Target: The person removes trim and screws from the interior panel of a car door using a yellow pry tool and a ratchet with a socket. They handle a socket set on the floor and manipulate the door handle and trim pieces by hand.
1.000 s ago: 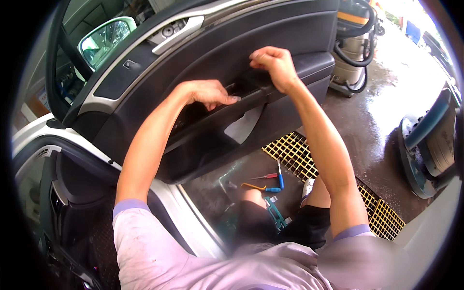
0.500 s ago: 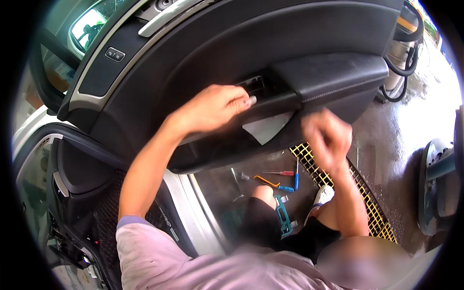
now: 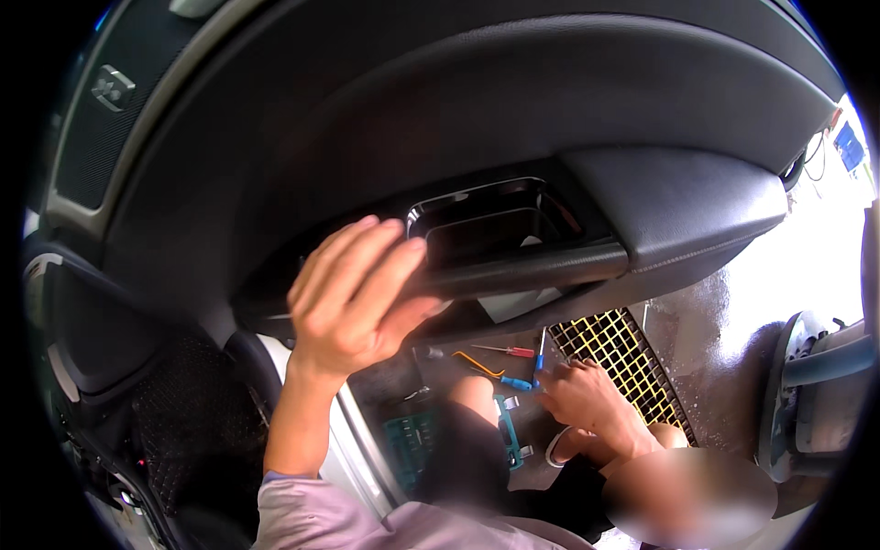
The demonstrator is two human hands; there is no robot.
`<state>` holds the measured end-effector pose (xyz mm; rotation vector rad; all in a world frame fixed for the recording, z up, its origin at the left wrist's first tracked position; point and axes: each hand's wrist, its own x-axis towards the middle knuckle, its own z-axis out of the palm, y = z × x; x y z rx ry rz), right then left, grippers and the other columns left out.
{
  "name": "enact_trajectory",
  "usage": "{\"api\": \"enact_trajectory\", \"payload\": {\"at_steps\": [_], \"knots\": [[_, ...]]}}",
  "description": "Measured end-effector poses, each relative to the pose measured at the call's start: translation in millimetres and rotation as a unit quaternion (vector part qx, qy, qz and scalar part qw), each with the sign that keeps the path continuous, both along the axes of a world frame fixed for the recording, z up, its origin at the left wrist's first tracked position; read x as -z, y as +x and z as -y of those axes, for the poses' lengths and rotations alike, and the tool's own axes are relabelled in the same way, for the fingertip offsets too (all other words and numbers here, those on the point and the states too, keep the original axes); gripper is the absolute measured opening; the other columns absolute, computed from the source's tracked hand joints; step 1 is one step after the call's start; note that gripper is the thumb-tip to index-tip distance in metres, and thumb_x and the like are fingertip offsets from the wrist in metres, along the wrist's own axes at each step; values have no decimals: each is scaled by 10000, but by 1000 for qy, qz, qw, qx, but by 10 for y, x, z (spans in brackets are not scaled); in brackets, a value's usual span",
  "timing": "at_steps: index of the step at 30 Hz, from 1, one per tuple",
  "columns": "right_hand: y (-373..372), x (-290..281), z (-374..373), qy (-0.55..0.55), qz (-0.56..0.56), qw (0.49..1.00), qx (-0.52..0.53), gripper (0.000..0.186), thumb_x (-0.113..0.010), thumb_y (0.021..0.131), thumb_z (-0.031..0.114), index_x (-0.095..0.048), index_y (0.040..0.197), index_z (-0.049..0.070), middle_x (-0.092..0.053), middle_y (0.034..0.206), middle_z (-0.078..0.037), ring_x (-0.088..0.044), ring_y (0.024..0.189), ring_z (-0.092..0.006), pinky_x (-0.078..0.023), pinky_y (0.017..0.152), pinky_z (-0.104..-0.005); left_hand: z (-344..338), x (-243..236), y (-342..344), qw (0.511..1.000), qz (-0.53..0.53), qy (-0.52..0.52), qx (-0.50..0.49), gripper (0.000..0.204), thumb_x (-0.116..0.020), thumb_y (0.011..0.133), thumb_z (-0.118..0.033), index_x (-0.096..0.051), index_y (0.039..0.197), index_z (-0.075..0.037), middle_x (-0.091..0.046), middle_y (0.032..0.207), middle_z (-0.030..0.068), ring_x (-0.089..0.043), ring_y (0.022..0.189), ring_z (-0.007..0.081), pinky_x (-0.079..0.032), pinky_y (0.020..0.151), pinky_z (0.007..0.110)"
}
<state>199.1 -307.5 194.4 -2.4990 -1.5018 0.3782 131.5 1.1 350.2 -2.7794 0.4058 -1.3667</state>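
Note:
The black car door panel (image 3: 302, 119) spreads across the top of my view. Its pull handle (image 3: 532, 263) runs below a dark recessed pocket (image 3: 495, 220). My left hand (image 3: 353, 298) is open with its fingers spread, at the left end of that handle; whether it touches is unclear. Lower right, my right hand (image 3: 587, 399) is down over the floor with bent fingers. Its fingertips are beside a blue-handled screwdriver (image 3: 539, 364); I cannot tell whether they grip it. A red-handled screwdriver (image 3: 521, 352) and an orange hooked tool with a blue handle (image 3: 515, 383) lie close by.
A teal tool case (image 3: 411, 440) lies open on the floor around my leg. To the right runs a yellow floor grating (image 3: 605, 353). A machine with a blue-grey tube (image 3: 830, 365) stands at the far right. The silver door sill (image 3: 362, 440) borders the car interior.
My right hand has dropped from beside the armrest to the tools on the floor. My left hand has opened from a closed shape near the pocket and moved left. The view has shifted nearer the panel.

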Motion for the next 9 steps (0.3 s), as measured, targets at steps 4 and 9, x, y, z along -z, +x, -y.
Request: {"api": "enact_trajectory", "payload": {"at_steps": [4,9], "knots": [[84,61,-17,-140,-65,987,38,401,-672,891,315,-635,1192,52,-703,951,-145,-693,960,-329,-521,891,-448,-116,326,-87,990,79,22,-114,649,-631,910,-608,-744,1062,12,-757,988,134,-715,986,309,-533,911,414],[66,233,-123,-147,-101,984,28,497,-693,885,360,-599,1307,115,-691,1089,-168,-670,1064,-353,-484,970,-514,-199,588,-122,976,140,39,-162,737,-521,946,-685,-716,1153,-5,-756,1065,122,-694,1039,299,-473,947,396]]}}
